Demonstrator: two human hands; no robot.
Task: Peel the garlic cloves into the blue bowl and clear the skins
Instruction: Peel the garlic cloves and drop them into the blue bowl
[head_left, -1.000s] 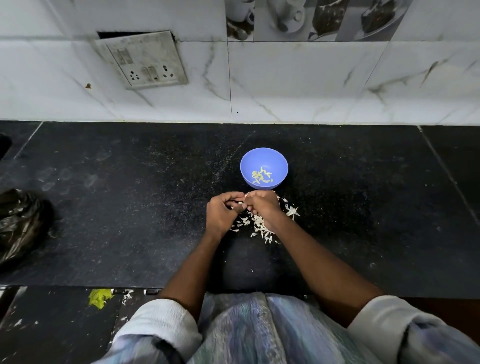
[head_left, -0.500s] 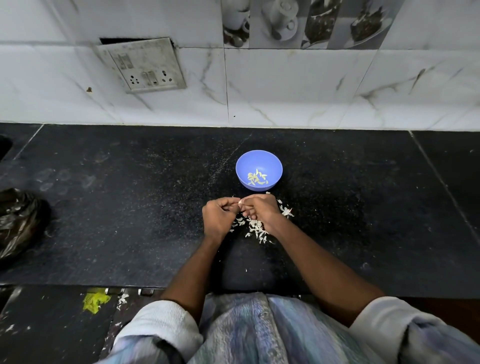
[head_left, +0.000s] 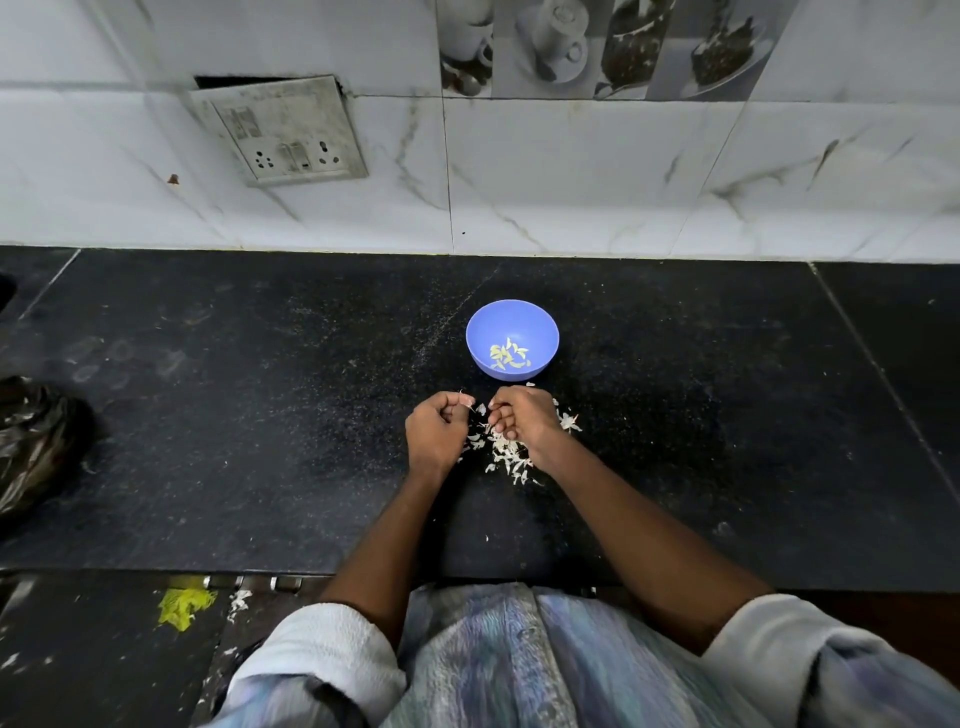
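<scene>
The blue bowl stands on the black counter, with several peeled garlic cloves lying in its bottom. Just in front of it my hands are close together, fingers curled. My left hand pinches a thin bit of garlic skin between thumb and forefinger. My right hand holds a small garlic clove at its fingertips; most of the clove is hidden. A loose pile of white skins lies under and around my right hand.
A crumpled black plastic bag sits at the counter's left end. The tiled wall carries a socket plate behind the bowl. A yellow-green scrap and bits of skin lie on the floor below the counter's front edge.
My hands, joined at the fingertips on the clove before, have drawn slightly apart. The view has shifted a little; the bowl and the skin pile stay put.
</scene>
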